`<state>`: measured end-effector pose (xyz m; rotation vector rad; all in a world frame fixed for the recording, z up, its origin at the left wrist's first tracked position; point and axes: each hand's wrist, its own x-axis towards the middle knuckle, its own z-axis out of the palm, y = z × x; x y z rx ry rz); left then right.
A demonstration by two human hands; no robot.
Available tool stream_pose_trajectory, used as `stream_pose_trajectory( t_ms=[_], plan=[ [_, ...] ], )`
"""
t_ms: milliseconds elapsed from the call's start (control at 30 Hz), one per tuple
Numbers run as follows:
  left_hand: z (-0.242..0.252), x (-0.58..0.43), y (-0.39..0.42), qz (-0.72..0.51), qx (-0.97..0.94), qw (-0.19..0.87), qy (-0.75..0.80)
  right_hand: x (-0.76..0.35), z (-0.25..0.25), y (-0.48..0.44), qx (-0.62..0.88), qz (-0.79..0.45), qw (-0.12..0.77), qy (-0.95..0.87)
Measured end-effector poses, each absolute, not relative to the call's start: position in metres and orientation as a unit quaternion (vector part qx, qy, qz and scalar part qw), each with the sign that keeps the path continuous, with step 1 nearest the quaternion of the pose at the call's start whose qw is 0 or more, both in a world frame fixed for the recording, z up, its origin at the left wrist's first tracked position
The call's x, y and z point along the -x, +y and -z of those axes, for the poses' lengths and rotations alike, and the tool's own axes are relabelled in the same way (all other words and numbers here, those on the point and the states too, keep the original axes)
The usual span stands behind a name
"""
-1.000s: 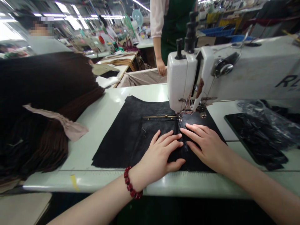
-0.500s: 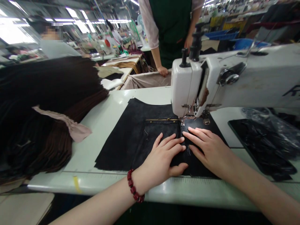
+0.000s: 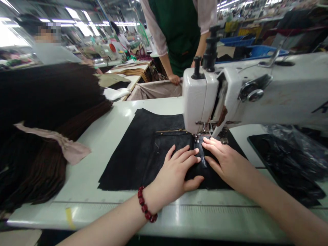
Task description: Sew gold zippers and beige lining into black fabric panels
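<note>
A black fabric panel (image 3: 128, 153) lies flat on the sewing table, its right part beneath the head of a white sewing machine (image 3: 196, 102). Set into the panel is a brass zipper (image 3: 170, 131), running up to the presser foot (image 3: 197, 138). My left hand (image 3: 179, 169), with a red beaded bracelet (image 3: 146, 205) at the wrist, rests on the fabric, fingers spread. On the other side of a narrow dark strip (image 3: 203, 159), my right hand (image 3: 222, 159) lies on the panel close to the foot, fingers stretched out.
Tall stacks of dark cloth (image 3: 46, 102) stand at the left, with a pale pink strip (image 3: 56, 138) on them. Black pieces and clear plastic (image 3: 289, 160) lie at the right. Across the table stands a person in a green apron (image 3: 174, 30), a hand on beige cloth (image 3: 156, 89).
The panel has slid slightly away toward the machine, both hands still flat on it. My right hand sits nearer the presser foot. The whole view has shifted a little.
</note>
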<state>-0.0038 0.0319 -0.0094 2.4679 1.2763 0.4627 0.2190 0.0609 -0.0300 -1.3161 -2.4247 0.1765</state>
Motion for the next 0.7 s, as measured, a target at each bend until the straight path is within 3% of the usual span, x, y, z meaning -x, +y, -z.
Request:
stream_pose_trajectory(
  t_ms=[700],
  plan=[
    [0.005,0.007,0.075,-0.167,-0.872,0.155,0.433,-0.216,0.024,0.093,0.470,-0.047,0.217,-0.854]
  ],
)
